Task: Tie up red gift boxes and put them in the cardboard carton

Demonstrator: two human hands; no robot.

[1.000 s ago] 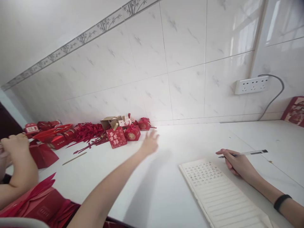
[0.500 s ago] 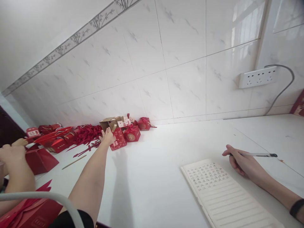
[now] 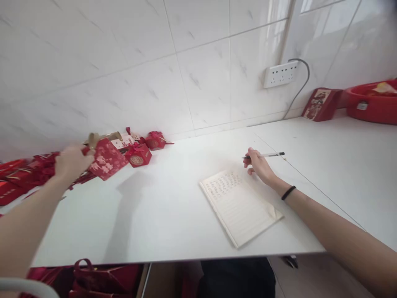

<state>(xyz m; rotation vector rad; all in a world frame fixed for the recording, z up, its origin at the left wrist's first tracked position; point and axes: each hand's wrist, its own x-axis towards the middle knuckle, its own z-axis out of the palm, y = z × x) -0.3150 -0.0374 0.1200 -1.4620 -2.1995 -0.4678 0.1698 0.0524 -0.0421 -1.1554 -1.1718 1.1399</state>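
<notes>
My left hand (image 3: 72, 163), a little blurred, grips a red patterned box (image 3: 108, 159) by its left side, tilted over the white table (image 3: 173, 207). Small red boxes with bows (image 3: 139, 155) stand just right of it. My right hand (image 3: 259, 165) has its fingers closed around a black-and-white pen (image 3: 271, 155), whose tip points left. Below that hand lies an open notebook (image 3: 245, 211), with handwriting on its upper part and ruled lines beneath.
Red ribbons and boxes (image 3: 18, 178) lie along the wall at the left. At the back right are a red box (image 3: 321, 104) and a red basin (image 3: 372, 103). A socket strip (image 3: 281, 75) is on the wall. Red bags (image 3: 108, 279) show below the table edge.
The view has swung right and down. My left hand has lifted and tilted the red patterned box. The other person's arms at the left are out of view. My right hand still holds the pen.
</notes>
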